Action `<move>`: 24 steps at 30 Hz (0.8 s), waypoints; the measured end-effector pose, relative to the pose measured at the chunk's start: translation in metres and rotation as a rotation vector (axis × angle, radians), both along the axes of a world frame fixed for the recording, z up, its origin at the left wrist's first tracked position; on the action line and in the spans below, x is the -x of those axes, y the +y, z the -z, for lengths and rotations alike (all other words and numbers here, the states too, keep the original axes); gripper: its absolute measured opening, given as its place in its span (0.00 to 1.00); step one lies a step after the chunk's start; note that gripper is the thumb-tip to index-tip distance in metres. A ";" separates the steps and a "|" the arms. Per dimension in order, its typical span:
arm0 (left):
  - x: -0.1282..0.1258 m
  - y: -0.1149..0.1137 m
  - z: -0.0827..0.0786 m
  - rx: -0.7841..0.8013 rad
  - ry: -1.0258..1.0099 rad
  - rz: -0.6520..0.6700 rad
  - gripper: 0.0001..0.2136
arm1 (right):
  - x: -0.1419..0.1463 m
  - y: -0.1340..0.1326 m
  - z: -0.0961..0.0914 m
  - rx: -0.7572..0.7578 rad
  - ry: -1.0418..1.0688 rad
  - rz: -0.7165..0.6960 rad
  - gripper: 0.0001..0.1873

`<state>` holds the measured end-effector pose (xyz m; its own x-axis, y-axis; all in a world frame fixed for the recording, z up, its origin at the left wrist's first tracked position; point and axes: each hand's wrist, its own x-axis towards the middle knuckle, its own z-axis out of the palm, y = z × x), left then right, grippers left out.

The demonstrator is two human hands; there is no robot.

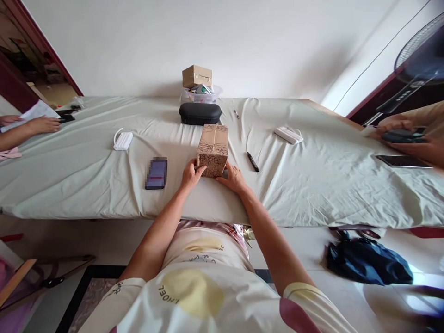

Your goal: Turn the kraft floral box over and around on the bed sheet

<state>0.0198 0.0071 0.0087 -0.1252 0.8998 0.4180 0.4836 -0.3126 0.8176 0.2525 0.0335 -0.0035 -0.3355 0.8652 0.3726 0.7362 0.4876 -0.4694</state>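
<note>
Box, drawn over with dark loops, is held between both hands near the front of the cloth, its weight apparently borne there. Its lower left side is clasped by the left hand, thumb on the near face; its lower right corner is clasped by the right hand, thumb by the bottom edge. The fingers are closed against the sides (the far fingertips are hidden, so their spread cannot be told). A low grip from two sides is presumably used for steadiness. The pen is laid near the right hand, perhaps for easy reach; the phone lies apart, to the left. Behind, the case is set before the tub, likely out of the way.
</note>
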 end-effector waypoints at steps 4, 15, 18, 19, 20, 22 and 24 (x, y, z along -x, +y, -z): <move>-0.001 0.002 -0.001 -0.008 0.031 -0.003 0.11 | -0.001 0.000 -0.002 -0.024 -0.051 0.039 0.50; 0.003 0.007 0.004 0.041 0.051 -0.024 0.11 | -0.007 -0.003 -0.007 0.064 0.185 -0.030 0.46; 0.003 0.006 0.002 0.054 0.052 -0.016 0.11 | -0.008 -0.003 -0.007 0.052 0.203 -0.010 0.46; 0.003 0.005 0.001 0.057 0.054 -0.013 0.10 | -0.008 -0.003 -0.007 0.045 0.210 -0.010 0.46; 0.003 0.005 -0.001 0.060 0.056 -0.012 0.10 | -0.008 -0.003 -0.007 0.038 0.219 -0.015 0.46; 0.003 0.003 -0.003 0.071 0.065 -0.015 0.11 | -0.008 -0.002 -0.006 0.029 0.246 -0.039 0.46; 0.002 0.002 -0.006 0.090 0.073 -0.021 0.11 | -0.008 -0.002 -0.006 0.030 0.277 -0.064 0.45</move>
